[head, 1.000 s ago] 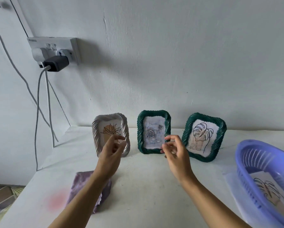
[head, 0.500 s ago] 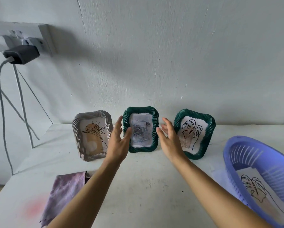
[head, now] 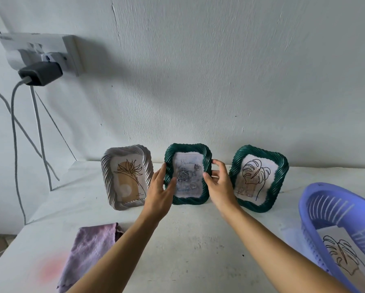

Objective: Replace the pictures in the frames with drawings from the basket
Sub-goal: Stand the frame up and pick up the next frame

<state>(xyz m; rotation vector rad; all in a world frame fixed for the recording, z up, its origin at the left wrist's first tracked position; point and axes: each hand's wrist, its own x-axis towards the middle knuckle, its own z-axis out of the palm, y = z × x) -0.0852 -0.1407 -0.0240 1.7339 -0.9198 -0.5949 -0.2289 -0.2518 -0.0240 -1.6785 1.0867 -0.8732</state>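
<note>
1. White tabletop; the middle green frame stands between both sets of fingers, and the purple basket with its leaf drawing sits well right of them.
2. Best to lift it straight, squeezing evenly, so the white frame and the other green frame beside the knuckles aren't knocked.
3. Left hand and right hand half-curl round its side edges, thumbs on the front.

Soft even daylight, faint wall shadows, slight motion blur, wide-angle edge bending
</note>
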